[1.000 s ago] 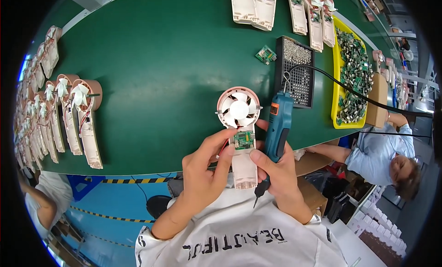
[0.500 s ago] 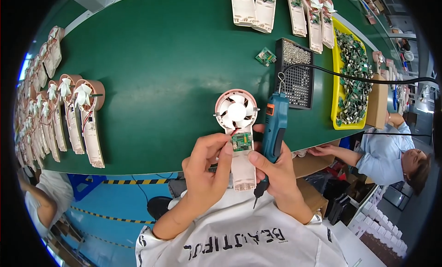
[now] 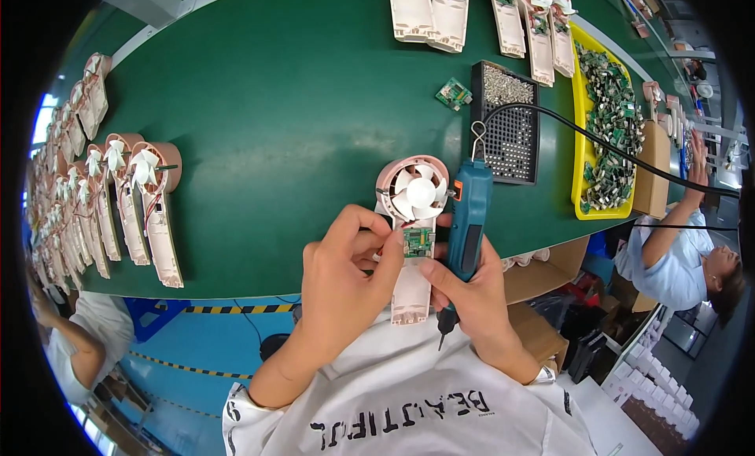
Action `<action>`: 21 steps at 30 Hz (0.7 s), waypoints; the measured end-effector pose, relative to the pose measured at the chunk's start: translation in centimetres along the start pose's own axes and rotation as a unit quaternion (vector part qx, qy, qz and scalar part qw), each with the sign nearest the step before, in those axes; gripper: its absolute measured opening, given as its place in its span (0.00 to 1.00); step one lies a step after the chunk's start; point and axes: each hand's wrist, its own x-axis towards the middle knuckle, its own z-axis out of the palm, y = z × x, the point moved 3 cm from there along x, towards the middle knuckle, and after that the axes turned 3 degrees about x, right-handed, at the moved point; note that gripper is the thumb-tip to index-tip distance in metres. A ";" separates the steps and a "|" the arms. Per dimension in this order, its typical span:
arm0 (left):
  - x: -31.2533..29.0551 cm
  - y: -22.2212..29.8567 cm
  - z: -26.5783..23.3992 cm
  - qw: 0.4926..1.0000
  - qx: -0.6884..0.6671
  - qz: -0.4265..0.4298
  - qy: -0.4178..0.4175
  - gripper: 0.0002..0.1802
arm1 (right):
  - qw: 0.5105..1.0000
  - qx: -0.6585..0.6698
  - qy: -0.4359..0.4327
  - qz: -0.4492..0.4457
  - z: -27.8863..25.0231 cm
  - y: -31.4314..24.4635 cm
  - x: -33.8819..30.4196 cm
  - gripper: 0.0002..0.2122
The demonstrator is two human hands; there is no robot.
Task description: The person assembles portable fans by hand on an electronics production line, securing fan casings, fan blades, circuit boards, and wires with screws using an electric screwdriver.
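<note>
A pale pink handheld fan body (image 3: 410, 292) with a round head and white fan blades (image 3: 419, 193) is held upright over the table's front edge. A green circuit board (image 3: 418, 241) lies in its open handle, below the head. My left hand (image 3: 342, 271) pinches thumb and index finger at the board's left edge; its other fingers are curled and partly hidden. My right hand (image 3: 480, 307) is closed round a blue electric screwdriver (image 3: 469, 224), bit pointing down toward me, while its thumb rests on the handle's right side. A cable runs from the screwdriver's hook to the right.
A black screw tray (image 3: 507, 126) and a loose circuit board (image 3: 454, 93) lie beyond the screwdriver. A yellow bin (image 3: 583, 181) holds many boards. Fan bodies (image 3: 161, 228) stand in rows at left; several handles (image 3: 410, 16) lie at the back. A co-worker (image 3: 664, 244) sits at right.
The fan head has shifted slightly right and tilted, and its blades have turned. My left fingers have curled a little more. The co-worker at right has raised an arm over the table.
</note>
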 end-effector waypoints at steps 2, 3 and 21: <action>0.0 0.0 0.0 1.000 -0.003 -0.007 0.000 0.07 | 1.000 0.005 -0.003 0.001 -0.1 0.1 0.0 0.25; 0.0 -0.1 0.1 1.000 -0.001 -0.008 -0.002 0.07 | 1.000 0.007 -0.006 0.001 -0.1 0.2 0.0 0.24; -0.4 -0.8 0.5 0.999 -0.046 -0.010 0.021 0.06 | 1.000 0.017 -0.007 0.015 -0.2 0.0 0.0 0.23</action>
